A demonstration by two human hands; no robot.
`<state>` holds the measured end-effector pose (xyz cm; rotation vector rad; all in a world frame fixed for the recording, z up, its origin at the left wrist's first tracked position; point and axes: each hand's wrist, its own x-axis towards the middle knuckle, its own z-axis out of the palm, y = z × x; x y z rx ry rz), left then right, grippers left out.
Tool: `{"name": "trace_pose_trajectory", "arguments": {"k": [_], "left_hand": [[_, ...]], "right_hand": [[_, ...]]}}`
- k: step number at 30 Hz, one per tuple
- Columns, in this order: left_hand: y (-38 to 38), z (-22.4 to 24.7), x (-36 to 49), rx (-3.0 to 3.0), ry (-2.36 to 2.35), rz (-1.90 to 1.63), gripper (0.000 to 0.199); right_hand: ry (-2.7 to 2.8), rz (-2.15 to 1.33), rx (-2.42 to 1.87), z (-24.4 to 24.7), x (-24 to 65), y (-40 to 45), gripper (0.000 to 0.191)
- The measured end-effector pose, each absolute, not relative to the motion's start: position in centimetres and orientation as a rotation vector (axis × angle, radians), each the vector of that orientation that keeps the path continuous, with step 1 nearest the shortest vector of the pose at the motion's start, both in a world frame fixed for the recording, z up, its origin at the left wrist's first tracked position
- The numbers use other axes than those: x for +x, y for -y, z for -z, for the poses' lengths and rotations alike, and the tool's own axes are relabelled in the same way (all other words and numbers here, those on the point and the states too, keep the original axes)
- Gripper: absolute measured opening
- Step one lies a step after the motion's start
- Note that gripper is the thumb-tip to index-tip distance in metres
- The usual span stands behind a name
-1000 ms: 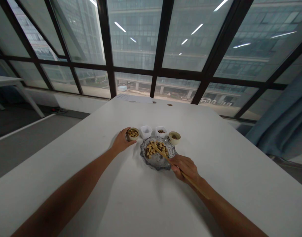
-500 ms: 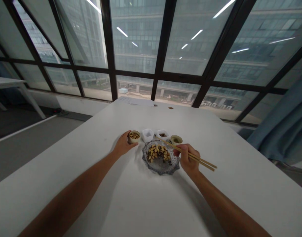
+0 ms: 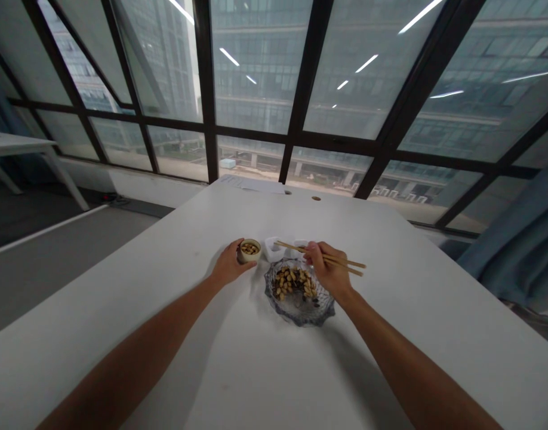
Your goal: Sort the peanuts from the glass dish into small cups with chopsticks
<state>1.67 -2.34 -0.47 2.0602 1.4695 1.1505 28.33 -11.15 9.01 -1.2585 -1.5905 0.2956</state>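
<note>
My left hand point(image 3: 228, 264) is curled around the side of a small pale cup point(image 3: 251, 259) holding tan nuts point(image 3: 249, 248). In my right hand point(image 3: 331, 269) I grip a pair of wooden chopsticks point(image 3: 292, 246). Their tips reach over a white square dish point(image 3: 274, 257) beside the cup; whether they pinch anything is too small to tell. Below lies a scalloped glass bowl point(image 3: 296, 313) with tan nuts point(image 3: 292, 280) and some dark seeds point(image 3: 316, 302). My right hand and the chopsticks partly cover a second white dish point(image 3: 296, 254).
Everything stands on a white table point(image 3: 224, 358). Papers point(image 3: 260, 187) lie at its far edge, near a round hole point(image 3: 316, 198). Behind are dark-framed windows point(image 3: 256, 134), with a blue curtain point(image 3: 516, 239) on the right and another table point(image 3: 17, 143) on the left.
My right hand has moved up and left, bringing the chopsticks over the left white dish and hiding the pale cup at the right. My left hand stays at its cup. The view has shifted slightly.
</note>
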Motion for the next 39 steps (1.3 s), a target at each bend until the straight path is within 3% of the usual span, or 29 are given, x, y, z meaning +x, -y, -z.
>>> {"name": "trace_pose_trajectory", "arguments": {"k": [4, 10, 20, 24, 27, 34, 39], "left_hand": [[2.5, 0.3, 1.7, 2.04, -1.465, -1.149, 0.079], [2.5, 0.1, 1.6, 2.018, -1.446, -1.187, 0.074], [2.4, 0.3, 1.4, 2.0, -1.44, -1.207, 0.075], [2.4, 0.3, 1.4, 2.026, -1.439, -1.193, 0.075], [2.4, 0.3, 1.5, 2.037, -1.449, -1.168, 0.075], [2.4, 0.3, 1.6, 2.035, -1.437, -1.161, 0.075], [2.3, 0.5, 1.5, 2.032, -1.43, -1.159, 0.075]], "right_hand": [[1.391, -0.388, -1.185, -9.5, 29.8, 13.3, 0.058], [1.725, -0.543, -1.219, -8.5, 31.3, 15.0, 0.05], [2.106, -0.206, -1.117, -10.0, 31.9, 15.2, 0.05], [2.231, -0.246, -1.039, -10.2, 31.0, 14.6, 0.047], [2.052, -0.37, -1.138, -9.6, 31.1, 14.3, 0.049], [0.958, -0.826, -1.173, -7.7, 32.3, 13.4, 0.053], [0.734, -0.984, -1.147, -6.1, 33.5, 13.2, 0.048]]}}
